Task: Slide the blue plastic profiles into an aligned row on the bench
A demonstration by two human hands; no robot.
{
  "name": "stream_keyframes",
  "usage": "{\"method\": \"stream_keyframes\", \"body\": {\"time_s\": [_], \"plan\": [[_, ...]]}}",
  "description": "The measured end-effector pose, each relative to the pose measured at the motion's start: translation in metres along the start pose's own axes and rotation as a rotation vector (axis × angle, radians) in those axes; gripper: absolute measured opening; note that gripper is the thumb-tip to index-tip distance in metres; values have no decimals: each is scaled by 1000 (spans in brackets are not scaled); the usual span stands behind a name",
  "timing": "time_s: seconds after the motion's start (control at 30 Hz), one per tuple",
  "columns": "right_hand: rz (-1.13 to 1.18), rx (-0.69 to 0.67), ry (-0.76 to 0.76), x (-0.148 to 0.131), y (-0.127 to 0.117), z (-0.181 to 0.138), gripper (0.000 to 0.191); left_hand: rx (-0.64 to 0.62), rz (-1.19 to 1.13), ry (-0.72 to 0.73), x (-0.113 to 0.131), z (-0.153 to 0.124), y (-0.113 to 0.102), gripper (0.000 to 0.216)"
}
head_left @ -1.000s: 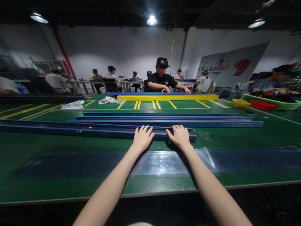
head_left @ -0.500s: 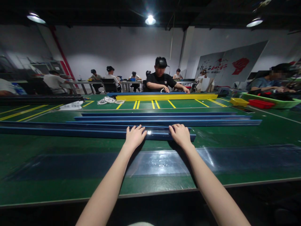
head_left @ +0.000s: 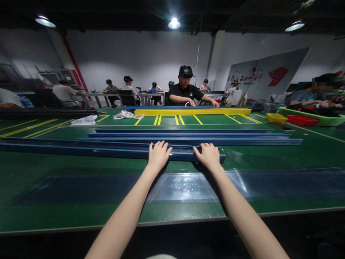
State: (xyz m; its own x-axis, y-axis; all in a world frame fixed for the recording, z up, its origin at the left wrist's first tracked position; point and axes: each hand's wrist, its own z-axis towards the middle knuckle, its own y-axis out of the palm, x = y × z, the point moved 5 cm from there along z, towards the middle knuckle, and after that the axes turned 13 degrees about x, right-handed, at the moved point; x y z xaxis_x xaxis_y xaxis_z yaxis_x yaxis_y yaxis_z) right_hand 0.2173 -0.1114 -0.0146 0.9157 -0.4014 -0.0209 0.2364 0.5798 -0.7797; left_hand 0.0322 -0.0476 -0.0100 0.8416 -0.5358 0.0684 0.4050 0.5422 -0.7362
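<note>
Nearest, across btm of frame: 1 long glossy see-thru plastic sheet (head_left: 185, 187), flat on the green-topped worktable (head_left: 178, 214), under the forearms. Just past it, mid-frame, lay 1 long blue channel-shaped rail (head_left: 107, 152), running from ctr-right out the left edge. Left hand (head_left: 159, 154) and right hand (head_left: 208, 154) both rested on it, right one near its right end; fingers draped over the top, thumbs apart. Couldn't tell if either truly gripped. Rail prob. plastic or coated metal: stiff, fairly light for its length, a bit slippery on the shiny faces, awkward at the far end; best held w/ 2 hands well apart, by the side walls.

Beyond, ctr: 3 more blue rails (head_left: 229, 141), roughly parallel. Further back: 1 white packet (head_left: 83, 120) left of ctr, a few pale rings (head_left: 126, 114) (overlapped, no exact count), 1 long yellow bar (head_left: 192, 112) at ctr. At right: 1 yellow tray (head_left: 275, 118), 1 red tray (head_left: 301, 121), 1 pale-green tub (head_left: 331, 122) w/ dark stuff inside. Behind the bar, 1 co-worker in a black top (head_left: 183, 91). Top of frame: 3 lit lamps (head_left: 174, 23).
</note>
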Motion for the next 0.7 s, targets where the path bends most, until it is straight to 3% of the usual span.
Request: {"method": "stream_keyframes", "body": {"time_s": [0.2,0.53,0.7], "plan": [[15,25,-27,-4,1,-1,48,-90,-85,128,20,-7,10,37],[69,-4,-28,-1,0,3,43,-206,-32,47,3,-3,8,35],[35,1,33,6,-2,4,42,-170,6,-24,-11,1,1,31]]}}
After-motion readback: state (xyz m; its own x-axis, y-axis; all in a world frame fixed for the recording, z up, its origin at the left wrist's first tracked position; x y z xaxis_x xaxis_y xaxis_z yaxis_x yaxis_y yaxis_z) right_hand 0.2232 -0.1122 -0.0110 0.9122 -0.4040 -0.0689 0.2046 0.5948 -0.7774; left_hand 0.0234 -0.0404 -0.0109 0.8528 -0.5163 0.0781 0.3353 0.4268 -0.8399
